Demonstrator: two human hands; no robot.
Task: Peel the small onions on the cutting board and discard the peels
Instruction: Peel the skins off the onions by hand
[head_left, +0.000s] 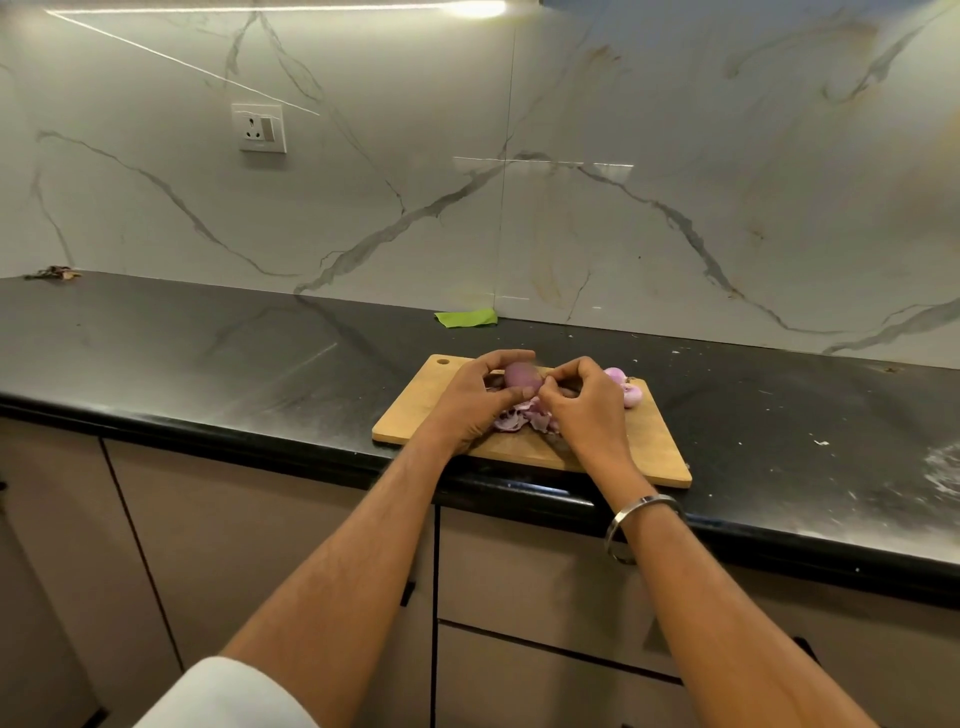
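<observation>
A small purple onion (521, 376) is held just above the wooden cutting board (649, 441). My left hand (475, 402) grips it from the left, fingers curled over its top. My right hand (584, 402) pinches at the onion's right end with thumb and fingertips. A heap of pale purple peels (519, 418) lies on the board under both hands. Two peeled onions (626, 387) rest at the board's far right corner, partly hidden behind my right hand.
The board sits near the front edge of a black countertop (234, 353). A green scrap (466, 317) lies by the marble wall. Dry debris (52, 273) sits at the far left. White specks dot the counter at right. A metal bangle (641, 525) circles my right wrist.
</observation>
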